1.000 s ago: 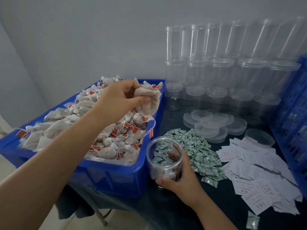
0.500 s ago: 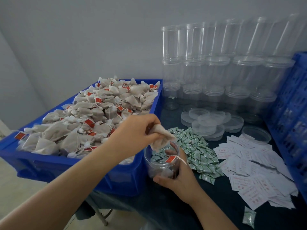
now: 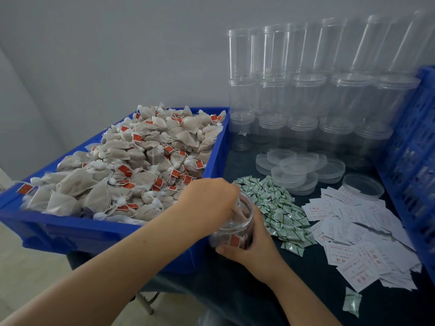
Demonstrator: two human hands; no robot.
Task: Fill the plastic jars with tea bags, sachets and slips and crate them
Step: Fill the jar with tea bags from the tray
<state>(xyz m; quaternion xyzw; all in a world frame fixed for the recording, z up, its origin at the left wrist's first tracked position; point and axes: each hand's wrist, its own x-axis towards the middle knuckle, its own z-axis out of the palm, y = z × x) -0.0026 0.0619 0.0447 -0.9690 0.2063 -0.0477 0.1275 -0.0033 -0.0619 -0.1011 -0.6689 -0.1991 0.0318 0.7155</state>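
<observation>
My left hand [image 3: 207,203] over jar [image 3: 231,231] mouth, fingers pushing tea bag [image 3: 237,212] straight down inside; right hand [image 3: 253,245] wraps upright jar

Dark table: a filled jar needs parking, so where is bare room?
Bare dark table lies in front of the white paper slips, beside the right hand. Farther back it's crowded: green sachets, clear lids.

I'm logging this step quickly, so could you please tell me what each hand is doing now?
Left hand: fingers in the jar mouth, pushing a tea bag in.
Right hand: gripping the jar.
</observation>
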